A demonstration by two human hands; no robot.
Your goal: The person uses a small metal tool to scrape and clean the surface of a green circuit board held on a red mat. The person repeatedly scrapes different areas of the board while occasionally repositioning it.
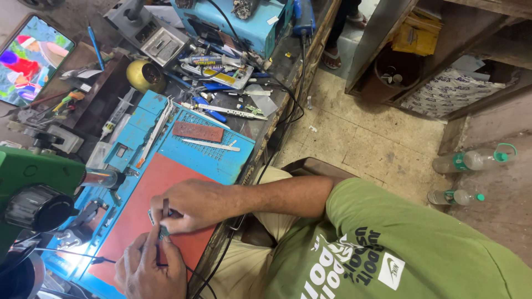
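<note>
Both hands on a small dark part over the red mat, near bench front edge.

Part (164, 224): narrow dark strip, partly hidden by fingers, so its full shape is unclear. Right hand (194, 206) reaches across from the right, fingers curled together, tips pinching the part. Left hand (147, 269) is below it, thumb and forefinger pinched on the part's lower end. Red mat (136, 218) sits on a blue work mat (213, 158). The red mat is bare above the hands. A reddish flat block (198, 131) and a white spudger (210, 144) lie on the blue mat further up. Green microscope body (36, 185) crowds the left side, well apart from the hands. Black cable (277, 141) runs down along the bench's right edge, close to the right forearm. Tools pile (221, 72) at the far end.
</note>
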